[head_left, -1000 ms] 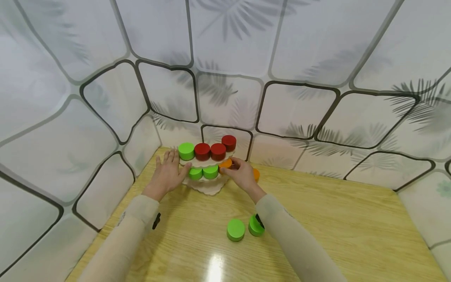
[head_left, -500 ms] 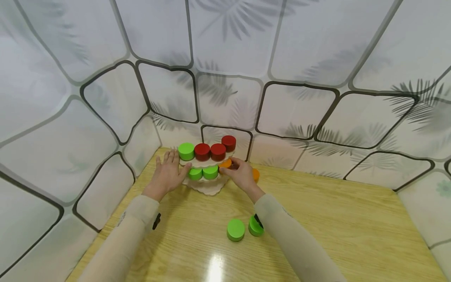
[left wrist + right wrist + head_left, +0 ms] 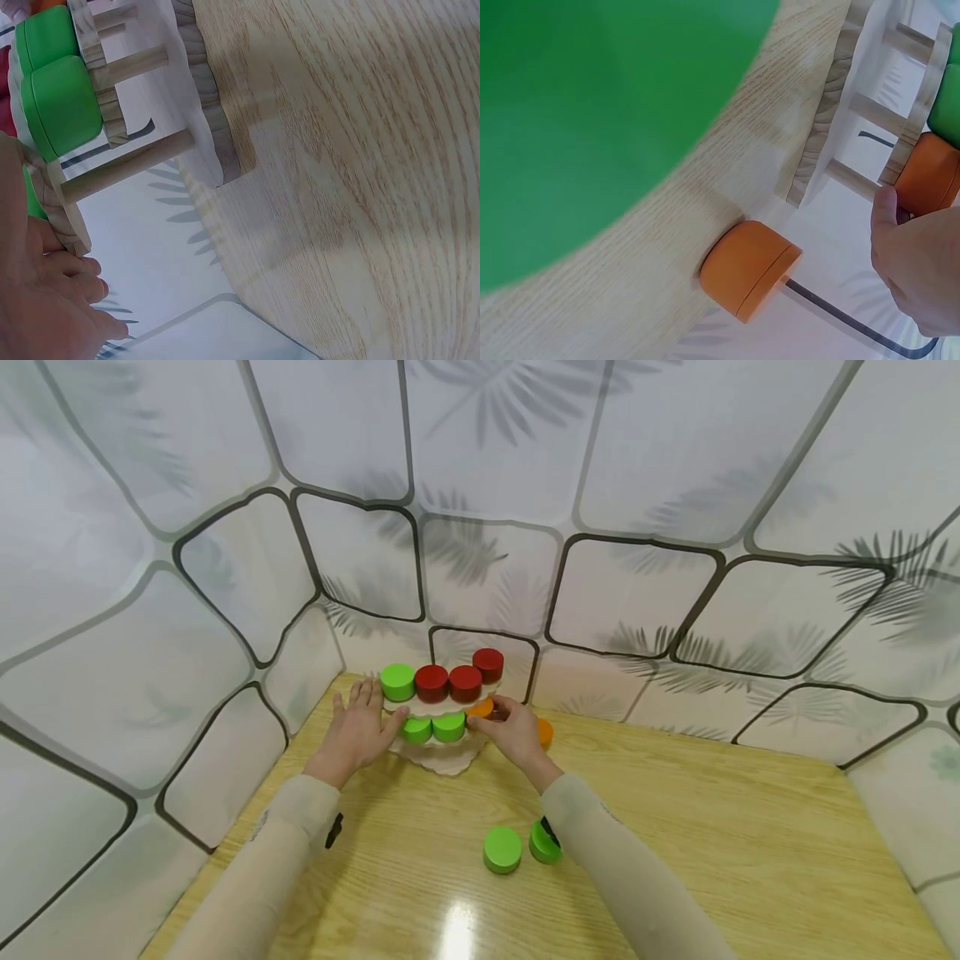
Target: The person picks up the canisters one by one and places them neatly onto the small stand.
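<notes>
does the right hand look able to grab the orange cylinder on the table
Probably not without letting go: the right hand pinches another orange cylinder on the stand, though the loose one sits nearby, seemingly unblocked.

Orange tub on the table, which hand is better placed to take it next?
Probably the right hand: the orange tub is close to it, though its grip must first release the held tub. The left hand is at the left end of the stand, farther away.

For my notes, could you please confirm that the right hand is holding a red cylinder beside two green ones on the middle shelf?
Not quite: the right hand holds an orange cylinder, not red, as the right wrist view shows.
</notes>
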Available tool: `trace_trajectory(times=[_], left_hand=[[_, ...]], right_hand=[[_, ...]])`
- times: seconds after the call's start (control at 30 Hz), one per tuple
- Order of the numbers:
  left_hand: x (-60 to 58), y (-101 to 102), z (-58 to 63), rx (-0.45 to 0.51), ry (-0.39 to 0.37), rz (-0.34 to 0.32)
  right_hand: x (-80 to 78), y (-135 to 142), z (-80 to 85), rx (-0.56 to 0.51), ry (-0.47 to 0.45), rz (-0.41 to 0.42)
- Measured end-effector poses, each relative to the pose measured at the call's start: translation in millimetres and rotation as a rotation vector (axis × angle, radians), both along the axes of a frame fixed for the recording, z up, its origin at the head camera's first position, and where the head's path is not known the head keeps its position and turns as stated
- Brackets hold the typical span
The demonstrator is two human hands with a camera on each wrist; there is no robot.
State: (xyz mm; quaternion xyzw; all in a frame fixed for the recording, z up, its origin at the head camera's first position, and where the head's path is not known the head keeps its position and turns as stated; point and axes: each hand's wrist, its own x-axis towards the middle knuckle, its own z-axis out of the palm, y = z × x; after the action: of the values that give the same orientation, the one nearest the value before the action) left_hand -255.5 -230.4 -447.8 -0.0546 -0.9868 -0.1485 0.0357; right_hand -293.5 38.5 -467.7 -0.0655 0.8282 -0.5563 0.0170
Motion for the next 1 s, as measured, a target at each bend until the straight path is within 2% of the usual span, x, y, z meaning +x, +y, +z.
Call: trace_trajectory(times=[0.33,0.67,1.0], left_hand=[[0.9,2,2.8,-0.018,-0.01,0.006],[0.1,1,1.4,-0.025,-0.014,0.006],[0.9,1,0.7,-0.017,-0.009,0.006]], right_hand=[[4.0,11,3.4,-0.018,-0.025,0.015],[16.1,37,6.9,0.079,0.014,0.07],[31.8,68,12.9,0.094,0.028,0.115]])
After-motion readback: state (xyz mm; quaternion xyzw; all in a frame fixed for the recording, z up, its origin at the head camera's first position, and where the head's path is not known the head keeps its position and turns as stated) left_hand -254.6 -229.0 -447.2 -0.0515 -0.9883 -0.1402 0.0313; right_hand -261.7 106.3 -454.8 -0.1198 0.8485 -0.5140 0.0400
